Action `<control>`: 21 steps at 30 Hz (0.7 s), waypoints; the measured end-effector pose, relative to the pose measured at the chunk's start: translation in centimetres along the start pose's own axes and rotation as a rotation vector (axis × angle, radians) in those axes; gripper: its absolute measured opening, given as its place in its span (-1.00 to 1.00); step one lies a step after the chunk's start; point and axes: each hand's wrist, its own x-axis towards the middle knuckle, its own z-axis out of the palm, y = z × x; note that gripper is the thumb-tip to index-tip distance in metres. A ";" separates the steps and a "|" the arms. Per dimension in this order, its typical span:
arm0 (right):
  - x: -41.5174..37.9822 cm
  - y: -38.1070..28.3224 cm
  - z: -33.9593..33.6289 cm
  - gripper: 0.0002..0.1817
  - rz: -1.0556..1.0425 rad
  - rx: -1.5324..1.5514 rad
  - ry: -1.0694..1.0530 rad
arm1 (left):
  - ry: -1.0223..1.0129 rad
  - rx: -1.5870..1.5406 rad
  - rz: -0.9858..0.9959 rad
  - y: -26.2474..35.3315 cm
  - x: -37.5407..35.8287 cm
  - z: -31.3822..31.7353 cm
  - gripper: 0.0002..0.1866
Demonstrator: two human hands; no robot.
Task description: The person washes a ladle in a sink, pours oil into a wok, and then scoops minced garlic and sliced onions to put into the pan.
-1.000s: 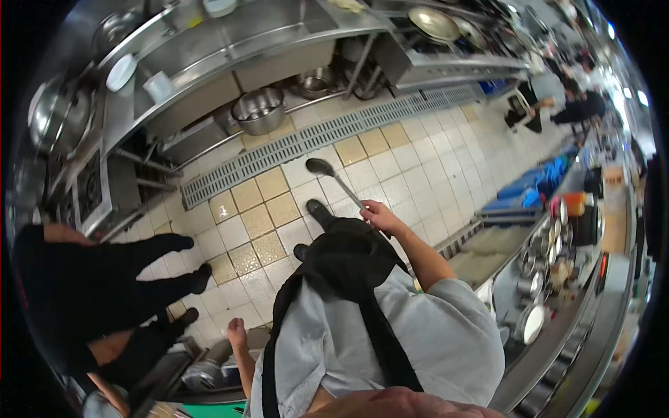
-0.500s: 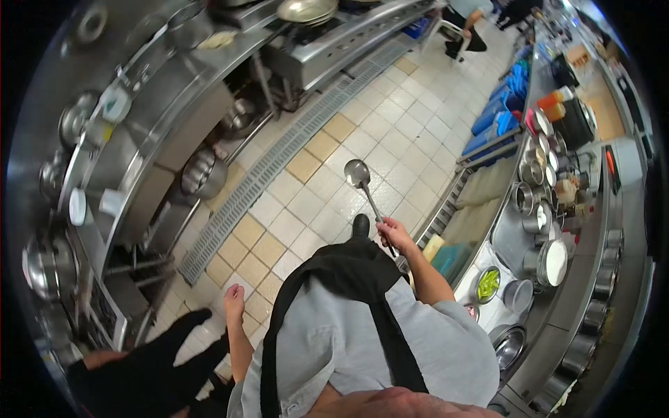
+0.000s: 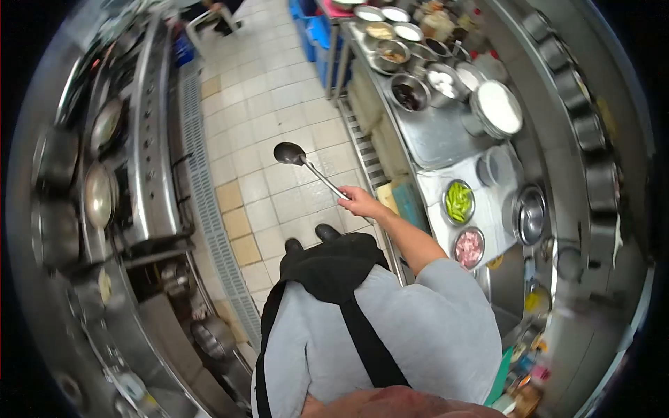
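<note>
In my right hand [image 3: 359,201] is the handle of a long metal ladle [image 3: 319,174]. Its dark round bowl hangs out over the tiled floor, to the left of the hand. The fingers are wrapped round the handle near its far end. To the right of that hand, on the counter, stand a metal bowl of green vegetable pieces [image 3: 458,201] and, closer to my body, a bowl of pink meat [image 3: 469,246]. My left hand does not show.
A stove [image 3: 150,139] with pans runs along the left, beside a floor drain grate [image 3: 209,188]. A metal tray [image 3: 435,132] and several bowls stand on the right counter. Blue bins [image 3: 327,59] and a seated person's legs [image 3: 223,21] are at the top.
The view has turned toward the right counter. The ladle and my right hand now appear lower on the stove-to-counter aisle, further left. My left hand and the dark-clothed person at lower left have left view.
</note>
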 end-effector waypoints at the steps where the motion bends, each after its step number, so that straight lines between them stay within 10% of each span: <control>1: -0.7 -1.2 0.2 -0.50 0.054 0.136 0.033 | -0.022 0.036 0.014 0.7 1.7 -1.4 -0.58; 12: -7.6 -11.8 4.4 -0.45 0.058 0.521 0.311 | -0.113 0.338 0.249 9.4 27.5 -17.3 -0.62; 14: -9.7 -13.0 4.4 -0.47 0.049 0.549 0.433 | -0.235 -0.023 0.076 21.3 26.7 -18.8 -0.68; 21: -18.1 -14.4 3.7 -0.50 0.053 0.814 0.773 | -0.488 0.242 0.918 58.3 27.3 -13.6 -0.73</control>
